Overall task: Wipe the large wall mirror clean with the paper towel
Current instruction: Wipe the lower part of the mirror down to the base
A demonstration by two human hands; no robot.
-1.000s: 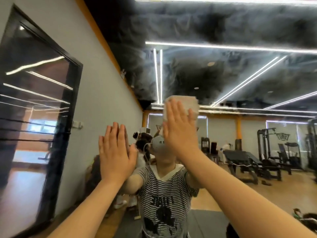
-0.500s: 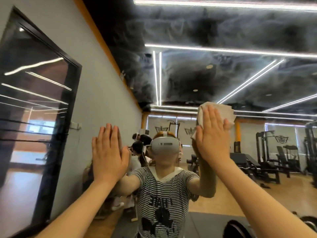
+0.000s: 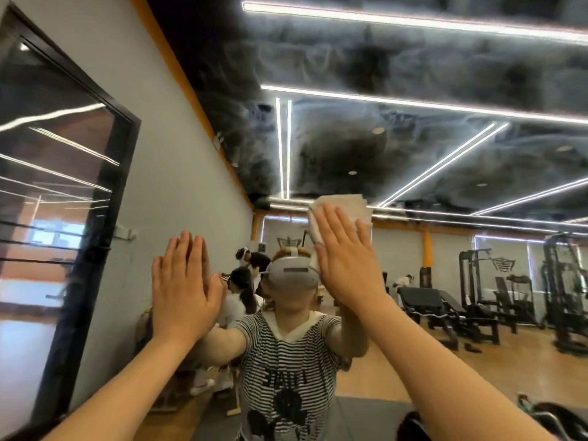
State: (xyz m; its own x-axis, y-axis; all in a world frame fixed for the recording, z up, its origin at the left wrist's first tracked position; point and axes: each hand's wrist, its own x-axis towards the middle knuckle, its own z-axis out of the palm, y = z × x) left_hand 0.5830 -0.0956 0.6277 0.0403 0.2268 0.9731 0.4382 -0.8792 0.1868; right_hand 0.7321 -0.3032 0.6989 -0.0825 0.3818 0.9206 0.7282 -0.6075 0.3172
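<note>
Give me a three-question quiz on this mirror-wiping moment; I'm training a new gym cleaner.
1. True or false: the right hand presses the paper towel flat against the wall mirror.
2. The left hand is: A) gripping a spray bottle B) flat on the glass, holding nothing C) holding the towel.
3. Fill in: the towel shows above the right hand's ____.

Key: 1 true; 2 B; 3 fingertips.

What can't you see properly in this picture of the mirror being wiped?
- Folded white paper towel: head view; the flat right hand covers most of it, only the top and edges show.
- Large wall mirror: its right and bottom edges are cut off by the frame; dirt or streaks are too faint to tell.
- Left hand: only its back shows, so its palide is hidden.
</note>
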